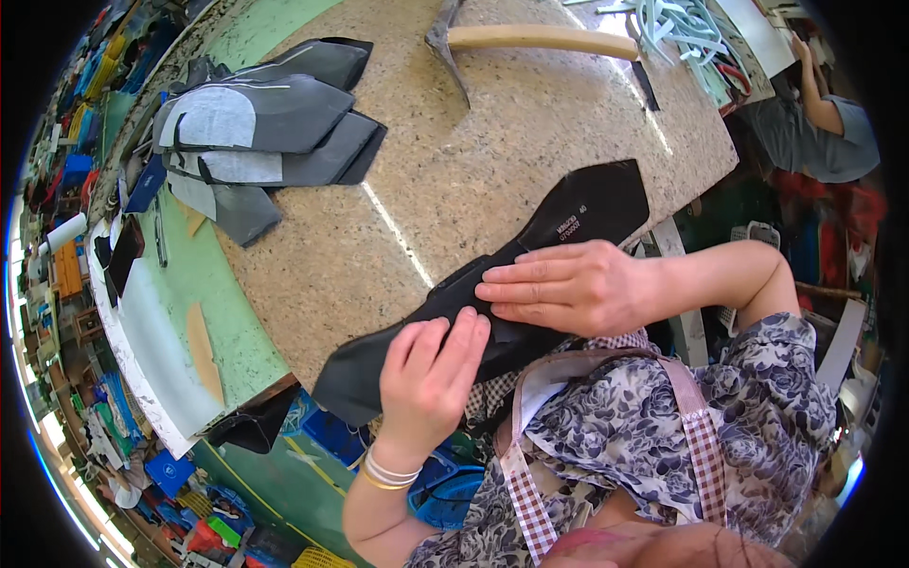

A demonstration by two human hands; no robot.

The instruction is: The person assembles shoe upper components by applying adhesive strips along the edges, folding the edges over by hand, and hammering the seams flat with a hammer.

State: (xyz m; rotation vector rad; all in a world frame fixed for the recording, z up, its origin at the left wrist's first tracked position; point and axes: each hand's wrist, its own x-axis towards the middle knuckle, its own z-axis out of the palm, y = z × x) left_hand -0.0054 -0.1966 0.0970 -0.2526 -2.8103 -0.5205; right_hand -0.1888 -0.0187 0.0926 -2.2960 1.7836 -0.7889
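A long black leather-like piece (587,208), wide at both ends and with a folded seam at its middle, lies across the near edge of the speckled stone slab (312,256). My right hand (578,284) rests on its middle with fingers stretched flat and together. Just left of it, my left hand (426,374) presses bent fingertips on the same piece, its fingers slightly apart. The left thumb is hidden. The fingertips of both hands are close together near the seam. Two thin bangles (390,473) circle my left wrist.
A hammer with a wooden handle (540,38) lies at the slab's far side. Grey-black cut pieces (312,123) with pale backing are stacked at far left. Pale blue strips (677,28) lie at far right. Beyond the slab's right corner is another person (824,133).
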